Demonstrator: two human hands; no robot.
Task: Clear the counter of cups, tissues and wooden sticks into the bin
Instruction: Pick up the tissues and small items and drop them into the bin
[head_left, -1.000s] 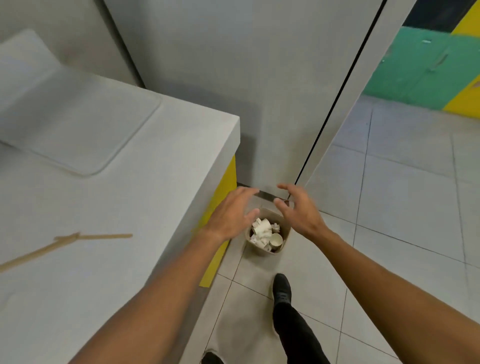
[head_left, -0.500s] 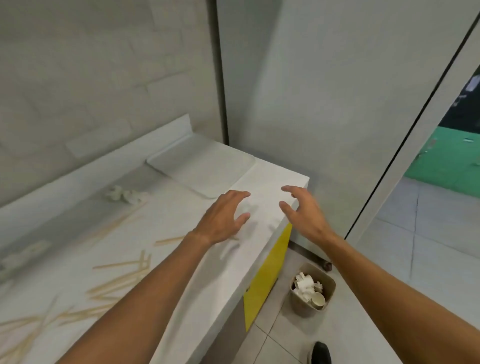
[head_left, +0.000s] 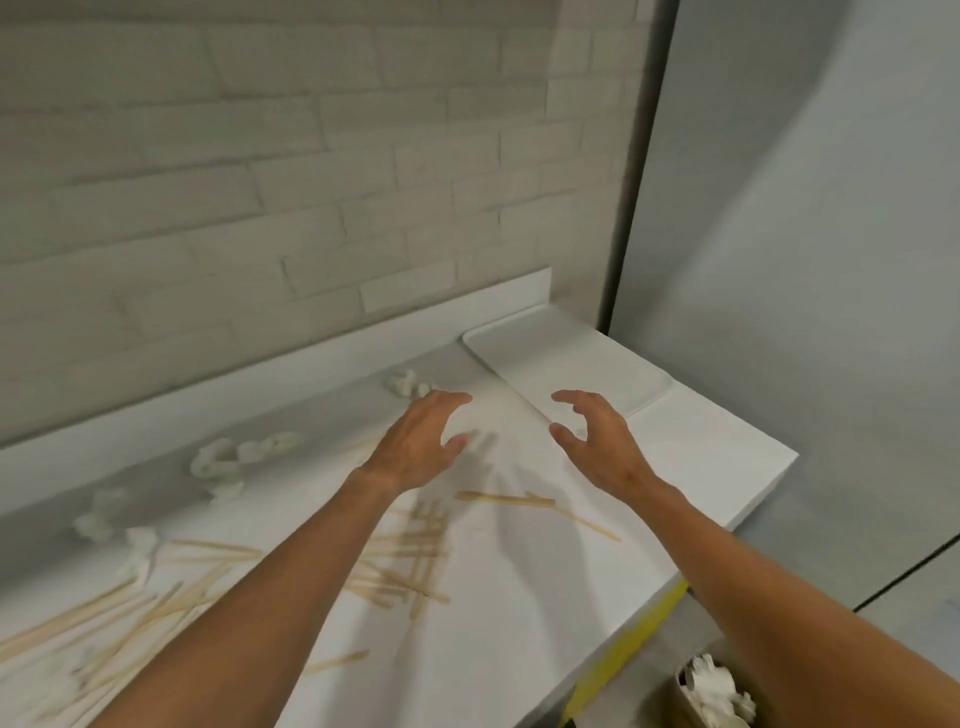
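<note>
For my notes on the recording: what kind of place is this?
Probably a pantry or break area: a white counter against a brick wall, strewn with wooden sticks and tissues, a bin beside it.

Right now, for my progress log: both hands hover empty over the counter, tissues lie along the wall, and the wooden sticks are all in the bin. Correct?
No. The head view shows the wooden sticks scattered on the counter, not in the bin. Left hand and right hand do hover empty, with tissues along the wall.
</note>
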